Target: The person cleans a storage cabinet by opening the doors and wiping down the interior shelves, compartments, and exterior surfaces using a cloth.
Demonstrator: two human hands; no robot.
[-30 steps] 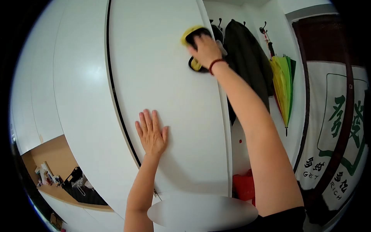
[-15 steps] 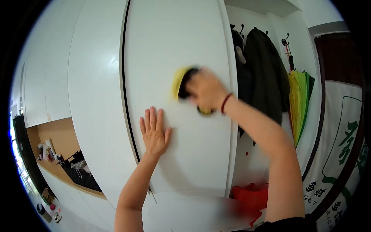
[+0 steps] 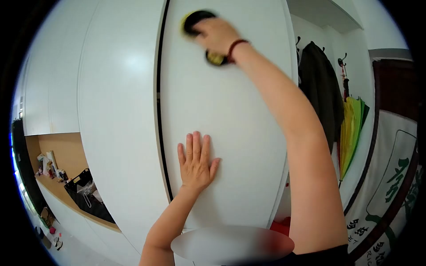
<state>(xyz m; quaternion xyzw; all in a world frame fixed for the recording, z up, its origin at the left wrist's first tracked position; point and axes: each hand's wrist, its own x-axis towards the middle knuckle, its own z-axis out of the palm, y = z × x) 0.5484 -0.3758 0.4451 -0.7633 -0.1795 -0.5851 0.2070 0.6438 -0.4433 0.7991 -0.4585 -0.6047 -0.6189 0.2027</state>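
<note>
My right hand (image 3: pixel 217 35) is wrapped around a black handheld scrubber (image 3: pixel 198 20) with a yellow rim or pad. The scrubber is near the top of a white cabinet door (image 3: pixel 239 133), its yellow side toward the surface; blur hides whether it touches. A round black-and-yellow end of it (image 3: pixel 216 58) shows below my fingers. Lower down, my left hand (image 3: pixel 196 166) lies flat against the same door with its fingers spread, holding nothing. A dark red band circles my right wrist.
Right of the door, a dark coat (image 3: pixel 320 88) hangs from hooks beside a yellow-green folded umbrella (image 3: pixel 352 128). On the left, an open wooden niche (image 3: pixel 62 146) holds a black basket (image 3: pixel 86 195) and small items. A dark vertical gap runs along the door's left edge.
My right hand has carried the scrubber upward along the door. My left hand remains flat on the door. The whole view has shifted somewhat.
</note>
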